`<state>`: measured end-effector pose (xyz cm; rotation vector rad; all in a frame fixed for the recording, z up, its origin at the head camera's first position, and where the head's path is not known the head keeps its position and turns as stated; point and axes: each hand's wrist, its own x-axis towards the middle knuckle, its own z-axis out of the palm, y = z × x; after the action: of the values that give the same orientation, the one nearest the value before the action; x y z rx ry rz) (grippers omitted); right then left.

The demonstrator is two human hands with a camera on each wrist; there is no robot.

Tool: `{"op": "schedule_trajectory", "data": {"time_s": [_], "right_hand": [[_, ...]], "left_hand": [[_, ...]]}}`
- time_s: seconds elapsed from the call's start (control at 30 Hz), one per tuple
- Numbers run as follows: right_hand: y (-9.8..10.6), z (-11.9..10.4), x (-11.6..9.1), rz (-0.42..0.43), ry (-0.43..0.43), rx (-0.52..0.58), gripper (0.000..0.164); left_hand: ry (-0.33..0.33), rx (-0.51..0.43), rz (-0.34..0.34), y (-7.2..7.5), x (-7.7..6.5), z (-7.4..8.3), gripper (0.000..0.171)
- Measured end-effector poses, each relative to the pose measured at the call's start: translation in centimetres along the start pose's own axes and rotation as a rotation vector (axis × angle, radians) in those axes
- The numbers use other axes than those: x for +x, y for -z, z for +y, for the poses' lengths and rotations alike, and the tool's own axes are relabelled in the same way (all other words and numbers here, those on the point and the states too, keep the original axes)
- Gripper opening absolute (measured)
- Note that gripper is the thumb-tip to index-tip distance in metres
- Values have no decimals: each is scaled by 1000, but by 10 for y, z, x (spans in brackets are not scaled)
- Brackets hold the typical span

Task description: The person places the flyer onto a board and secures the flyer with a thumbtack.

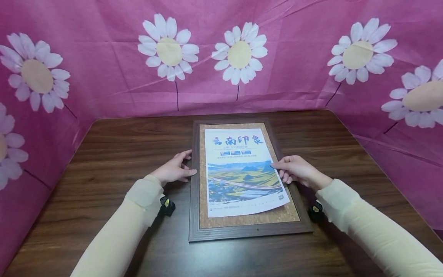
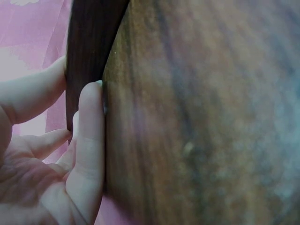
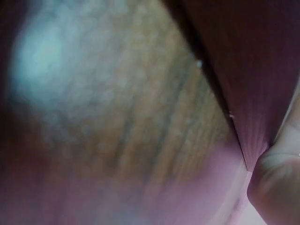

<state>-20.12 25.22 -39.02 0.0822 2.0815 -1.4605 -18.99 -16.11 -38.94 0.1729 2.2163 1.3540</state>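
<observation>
A paper poster [image 1: 238, 154] with Chinese lettering and a landscape picture lies on a cork board in a brown wooden frame [image 1: 238, 233], flat on the table. Against the frame's left side rest the fingertips of my left hand [image 1: 174, 169], spread and nearly straight; the left wrist view shows fingers [image 2: 90, 126] touching the frame's side. My right hand [image 1: 299, 171] is at the poster's right edge and pinches it, one digit on top and the others curled below. The poster's lower right edge curves slightly. Only part of that hand [image 3: 276, 183] shows in the right wrist view.
The dark wood-grain table [image 1: 114, 154] extends around the frame. Behind it and at both sides hangs a pink cloth [image 1: 114, 57] with large white daisies. A small black device [image 1: 167, 206] is strapped at the left wrist, another at the right.
</observation>
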Motion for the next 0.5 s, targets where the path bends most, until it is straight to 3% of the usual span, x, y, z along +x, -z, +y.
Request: {"op": "schedule_trajectory", "data": {"time_s": [0.5], "right_hand": [[-3,-2,-1,18,5,-24,25]], "left_hand": [[8,-5,8,0,1,-1,79]]}}
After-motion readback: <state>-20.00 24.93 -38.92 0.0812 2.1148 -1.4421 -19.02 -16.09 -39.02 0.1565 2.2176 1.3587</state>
